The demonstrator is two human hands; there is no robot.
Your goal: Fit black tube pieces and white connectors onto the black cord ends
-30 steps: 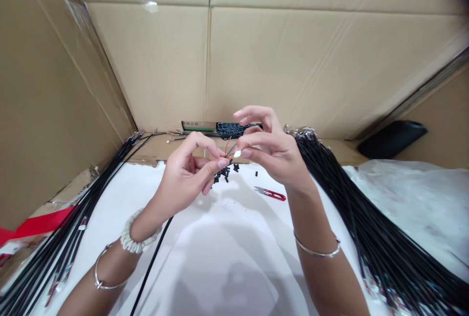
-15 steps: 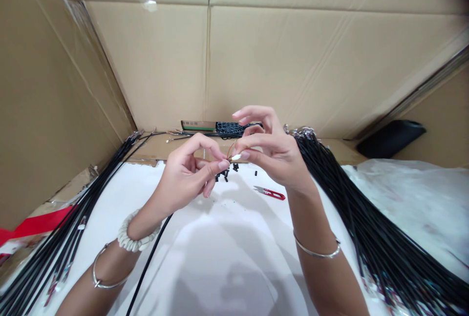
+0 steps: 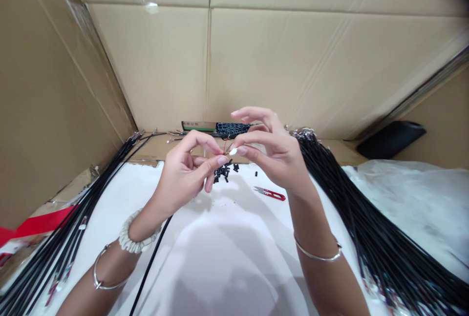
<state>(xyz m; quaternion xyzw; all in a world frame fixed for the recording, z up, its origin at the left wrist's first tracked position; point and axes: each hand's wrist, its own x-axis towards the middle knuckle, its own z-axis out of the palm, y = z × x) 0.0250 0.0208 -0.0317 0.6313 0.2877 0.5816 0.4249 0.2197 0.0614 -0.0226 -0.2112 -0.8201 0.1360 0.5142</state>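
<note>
My left hand pinches the end of a black cable, which hangs down past my wrist toward the lower edge. Thin wires, one of them reddish, come out at the fingertips. Between thumb and forefinger, my right hand grips a small white connector close to those wires; its other fingers are raised. Whether every wire sits inside the connector is too small to tell. Below the hands, several short black tube pieces lie on the white table, with red thread snips to their right.
Bundles of black cables lie at the left and right. Behind the hands is an open box of dark ring-shaped parts. A black pouch-like object and a clear plastic bag are at the right. Cardboard walls enclose the table.
The white connector and my right fingertips have shifted slightly left and up. A reddish wire now sticks up free of the right fingers. My left hand keeps its pinch.
</note>
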